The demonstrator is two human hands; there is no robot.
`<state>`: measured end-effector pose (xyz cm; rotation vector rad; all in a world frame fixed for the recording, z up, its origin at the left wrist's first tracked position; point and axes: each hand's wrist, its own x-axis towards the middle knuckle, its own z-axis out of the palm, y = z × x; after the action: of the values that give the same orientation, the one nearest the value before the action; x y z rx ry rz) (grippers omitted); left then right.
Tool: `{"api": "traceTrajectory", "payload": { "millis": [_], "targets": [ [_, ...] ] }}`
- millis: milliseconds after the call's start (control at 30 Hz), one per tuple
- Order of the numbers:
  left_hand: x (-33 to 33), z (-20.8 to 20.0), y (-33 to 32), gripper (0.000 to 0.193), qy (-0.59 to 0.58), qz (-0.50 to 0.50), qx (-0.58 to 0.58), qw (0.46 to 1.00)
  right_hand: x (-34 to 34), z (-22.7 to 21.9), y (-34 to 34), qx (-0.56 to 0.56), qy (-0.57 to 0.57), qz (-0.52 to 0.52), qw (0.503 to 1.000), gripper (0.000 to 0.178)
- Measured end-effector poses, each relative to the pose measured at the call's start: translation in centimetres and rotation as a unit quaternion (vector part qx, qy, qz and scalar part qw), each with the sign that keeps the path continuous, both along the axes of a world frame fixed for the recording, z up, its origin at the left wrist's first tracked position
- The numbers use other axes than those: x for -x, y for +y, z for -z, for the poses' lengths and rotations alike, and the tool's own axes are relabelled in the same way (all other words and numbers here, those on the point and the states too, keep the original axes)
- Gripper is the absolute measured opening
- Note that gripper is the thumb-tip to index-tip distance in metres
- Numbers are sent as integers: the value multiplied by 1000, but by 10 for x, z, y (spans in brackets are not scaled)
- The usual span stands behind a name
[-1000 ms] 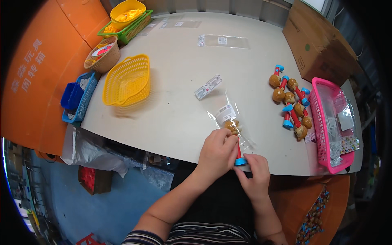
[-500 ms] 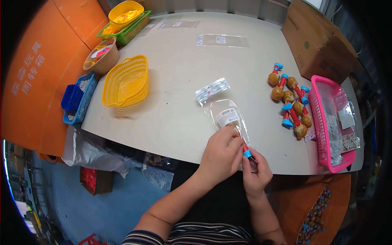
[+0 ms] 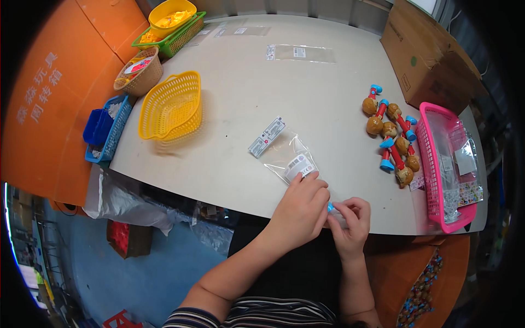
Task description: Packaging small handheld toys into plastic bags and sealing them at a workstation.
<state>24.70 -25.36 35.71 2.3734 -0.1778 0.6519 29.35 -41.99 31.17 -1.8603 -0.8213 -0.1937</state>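
Snugly, the left hand (image 3: 301,205) keeps its grip closed over the clear bag (image 3: 283,154), the right hand (image 3: 351,221) pinching narrowly beside a blue toy end (image 3: 330,207).

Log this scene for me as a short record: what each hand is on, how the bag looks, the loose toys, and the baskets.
Left hand: fingers closed over the clear bag
Right hand: fingertips beside a blue tip, exact grip hidden
Bag details: printed strip at the far end, white label by the left fingers
Loose toys: brown-headed, red and blue, heaped beside the pink basket
Left-side baskets: yellow basket, tan basket, blue basket, green basket
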Motion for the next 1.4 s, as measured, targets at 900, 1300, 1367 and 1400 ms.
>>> {"api": "traceTrajectory", "payload": {
  "millis": [900, 1300, 1367, 1400],
  "targets": [
    [10, 10, -11, 30, 13, 32, 48, 998, -15, -7, 32, 0, 130, 33, 991, 34],
    [27, 27, 2, 31, 65, -110, 126, 984, -6, -15, 25, 43, 128, 38, 990, 34],
    [29, 30, 3, 19, 71, -120, 120, 983, -5, -15, 26, 32, 135, 52, 989, 34],
    [31, 30, 4, 19, 72, -118, 120, 983, -4, -15, 25, 32, 136, 54, 989, 34]
  ]
}}
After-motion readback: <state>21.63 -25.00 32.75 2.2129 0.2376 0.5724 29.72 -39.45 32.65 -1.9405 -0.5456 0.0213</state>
